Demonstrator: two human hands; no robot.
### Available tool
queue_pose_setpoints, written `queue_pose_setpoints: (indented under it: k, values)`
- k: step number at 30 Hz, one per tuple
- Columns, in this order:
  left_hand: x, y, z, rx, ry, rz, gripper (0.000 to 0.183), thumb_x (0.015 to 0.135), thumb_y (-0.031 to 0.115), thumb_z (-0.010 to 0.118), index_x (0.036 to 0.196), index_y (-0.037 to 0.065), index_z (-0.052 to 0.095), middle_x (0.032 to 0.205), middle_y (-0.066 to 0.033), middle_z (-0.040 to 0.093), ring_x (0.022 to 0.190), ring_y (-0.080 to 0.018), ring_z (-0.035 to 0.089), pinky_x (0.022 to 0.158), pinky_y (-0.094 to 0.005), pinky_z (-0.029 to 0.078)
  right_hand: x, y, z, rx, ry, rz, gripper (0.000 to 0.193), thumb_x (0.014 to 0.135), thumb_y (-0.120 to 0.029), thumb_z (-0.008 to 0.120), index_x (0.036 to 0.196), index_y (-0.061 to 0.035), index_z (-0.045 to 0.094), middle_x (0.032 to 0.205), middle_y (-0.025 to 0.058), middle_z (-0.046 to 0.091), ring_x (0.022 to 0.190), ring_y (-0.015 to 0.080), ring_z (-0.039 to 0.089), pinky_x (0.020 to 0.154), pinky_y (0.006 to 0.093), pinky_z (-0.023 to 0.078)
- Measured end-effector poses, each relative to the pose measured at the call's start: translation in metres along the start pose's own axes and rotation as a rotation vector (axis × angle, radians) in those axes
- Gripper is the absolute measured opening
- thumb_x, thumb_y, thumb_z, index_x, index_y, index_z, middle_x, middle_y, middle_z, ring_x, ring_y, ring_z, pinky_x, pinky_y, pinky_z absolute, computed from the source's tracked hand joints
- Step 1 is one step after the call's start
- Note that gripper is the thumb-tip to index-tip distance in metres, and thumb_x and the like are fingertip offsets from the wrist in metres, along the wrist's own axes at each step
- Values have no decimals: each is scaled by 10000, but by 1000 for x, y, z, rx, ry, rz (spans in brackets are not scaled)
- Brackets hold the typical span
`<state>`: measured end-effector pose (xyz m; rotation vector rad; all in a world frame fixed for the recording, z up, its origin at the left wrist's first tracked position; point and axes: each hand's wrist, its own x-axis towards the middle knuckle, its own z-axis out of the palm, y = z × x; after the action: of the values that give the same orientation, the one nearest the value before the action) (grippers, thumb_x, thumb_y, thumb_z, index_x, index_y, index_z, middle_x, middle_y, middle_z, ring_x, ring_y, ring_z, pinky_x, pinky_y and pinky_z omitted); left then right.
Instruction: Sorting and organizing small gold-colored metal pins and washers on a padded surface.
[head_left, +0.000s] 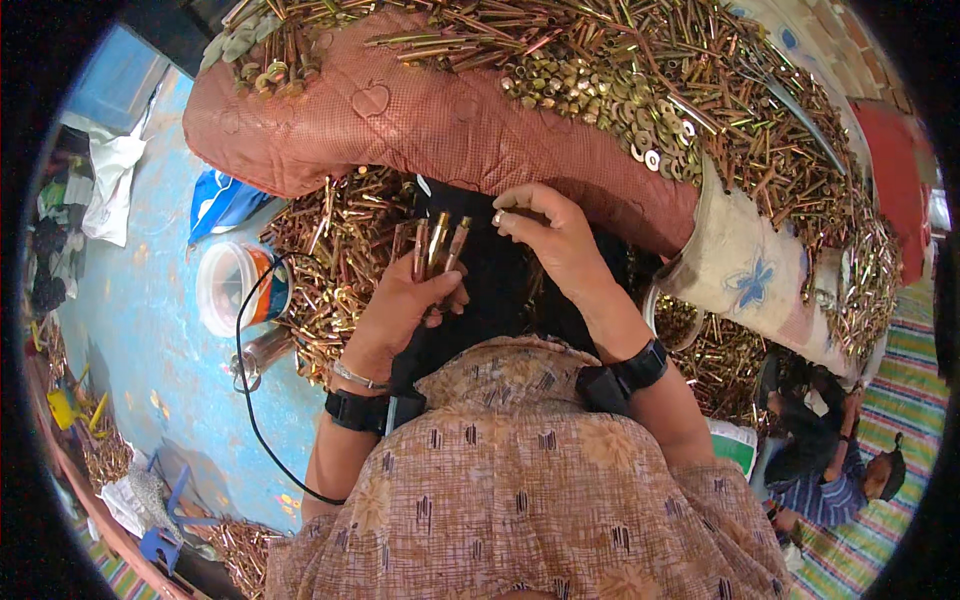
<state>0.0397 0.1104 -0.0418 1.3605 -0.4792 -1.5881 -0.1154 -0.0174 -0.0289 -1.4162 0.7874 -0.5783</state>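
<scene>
My left hand (402, 305) is closed around several brass-coloured anchor bolts (438, 245), which stand roughly upright with their upper ends above the fingers. To its right, my right hand (565, 240) is raised with thumb and forefinger pinched on a small shiny metal piece (498, 219), too small to tell if it is a nut or a washer. The two hands are apart, over dark cloth at my lap. Beyond them lies a reddish quilted cloth (400, 120), with a heap of brass-coloured nuts (570, 85) and flat washers (655, 140) on it.
Loose metal bolts and tubes (740, 80) are heaped along the far right. Another heap (320, 290) lies left of my lap, beside a clear plastic tub (225, 290). A black cable (242, 380) loops by my left arm. At the lower right sits another person (825, 490).
</scene>
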Motion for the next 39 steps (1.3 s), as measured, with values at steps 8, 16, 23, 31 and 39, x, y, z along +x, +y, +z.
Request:
queue_pose_setpoints:
  k: [8,16,23,31,39]
  values:
    - [-5,6,12,33,-44,-24,179,780,105,627,900,49,506,680,-37,595,551,-64,519,420,-166,349,-8,4,0,110,-22,48,159,785,-66,584,934,-10,582,818,12,575,715,82,504,650,224,418]
    - [-6,7,14,119,-27,-73,193,757,104,645,881,47,508,664,-36,599,534,-60,513,414,-160,341,-10,8,-2,65,-54,26,145,789,-71,585,921,-12,580,813,8,576,706,79,506,642,225,423]
    - [-4,3,11,145,-24,-51,225,747,156,663,889,71,511,649,-15,596,512,-49,499,412,-161,345,-10,7,-4,-50,-60,14,122,788,-74,583,886,-2,581,777,13,579,660,81,511,613,231,432]
    - [-4,1,10,131,-20,-55,219,739,150,670,874,67,519,640,-9,585,505,-49,496,403,-162,340,-12,12,-5,-44,-77,47,112,788,-65,578,879,1,570,747,17,567,653,85,522,591,232,439]
    - [-4,2,8,229,-9,-26,205,736,143,673,859,63,530,629,3,567,506,-53,500,409,-170,343,-11,12,-6,-72,-134,101,100,803,-102,583,826,-10,552,684,11,541,585,82,497,537,224,419]
